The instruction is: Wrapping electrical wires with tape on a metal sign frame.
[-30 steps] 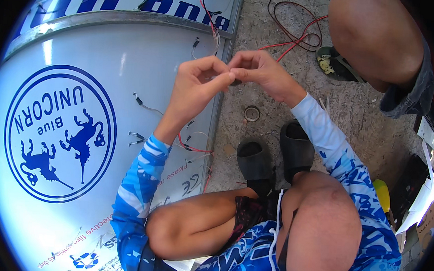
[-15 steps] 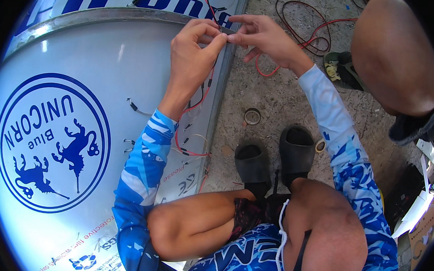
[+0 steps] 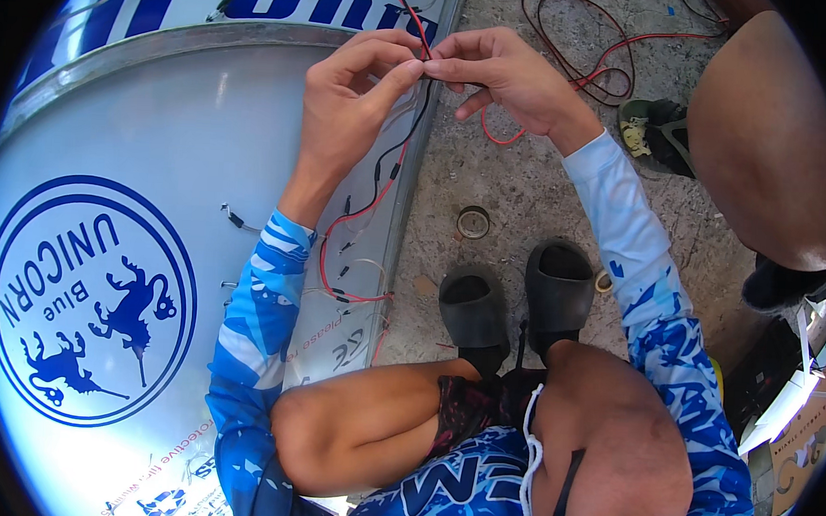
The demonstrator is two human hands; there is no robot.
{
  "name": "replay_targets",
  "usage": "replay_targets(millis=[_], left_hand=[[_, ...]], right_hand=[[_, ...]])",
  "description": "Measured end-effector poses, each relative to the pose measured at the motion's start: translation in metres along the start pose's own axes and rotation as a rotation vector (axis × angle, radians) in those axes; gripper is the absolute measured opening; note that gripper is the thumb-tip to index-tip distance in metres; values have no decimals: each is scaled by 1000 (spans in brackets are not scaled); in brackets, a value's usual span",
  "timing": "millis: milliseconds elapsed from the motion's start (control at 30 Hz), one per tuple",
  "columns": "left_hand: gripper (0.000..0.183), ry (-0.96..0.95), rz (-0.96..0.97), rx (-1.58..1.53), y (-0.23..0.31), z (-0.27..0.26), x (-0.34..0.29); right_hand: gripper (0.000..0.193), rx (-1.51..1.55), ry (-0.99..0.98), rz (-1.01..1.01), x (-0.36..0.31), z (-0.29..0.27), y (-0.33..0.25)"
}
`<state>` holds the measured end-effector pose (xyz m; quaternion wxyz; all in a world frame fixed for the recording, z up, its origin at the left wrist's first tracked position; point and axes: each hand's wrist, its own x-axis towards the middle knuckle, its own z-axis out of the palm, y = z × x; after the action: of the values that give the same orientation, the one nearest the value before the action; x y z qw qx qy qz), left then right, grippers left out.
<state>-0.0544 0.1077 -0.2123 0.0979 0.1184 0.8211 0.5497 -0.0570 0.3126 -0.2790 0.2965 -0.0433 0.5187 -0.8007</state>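
My left hand (image 3: 358,85) is closed, its thumb and index finger pinched on a thin black wire (image 3: 381,170) above the panel's edge. The fingertips of my right hand (image 3: 502,71) meet it there, also closed on the black wire at the same spot. A red wire (image 3: 324,253) with dark sleeved joints runs beside the black one, down along the edge of the white sheet panel (image 3: 186,134). Above my hands both wires continue toward the top of the view. My fingers hide the exact point where they grip.
Loose red and dark cable (image 3: 631,73) coils on the concrete floor (image 3: 492,178) at the right. A roll of tape (image 3: 474,222) lies in front of my slippers (image 3: 561,284). Another person's bent leg (image 3: 774,137) is close on the right. Short wire ends (image 3: 238,219) stick out of the panel.
My right index finger has come down from a raised position to the wire. Both hands stay together, and the black wire now shows below them. The whole view has shifted slightly.
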Motion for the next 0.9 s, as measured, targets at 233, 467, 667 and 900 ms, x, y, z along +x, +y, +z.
replay_targets(millis=[233, 467, 667, 900], left_hand=[[10, -62, 3, -69, 0, -7, -2], [16, -66, 249, 358, -2, -13, 0], [10, -91, 267, 544, 3, -9, -1], [8, -45, 347, 582, 10, -9, -1]], right_hand=[[31, -14, 14, -41, -4, 7, -5], [31, -25, 41, 12, -1, 4, 5], [27, 42, 34, 72, -2, 0, -2], [22, 250, -42, 174, 3, 1, 1]])
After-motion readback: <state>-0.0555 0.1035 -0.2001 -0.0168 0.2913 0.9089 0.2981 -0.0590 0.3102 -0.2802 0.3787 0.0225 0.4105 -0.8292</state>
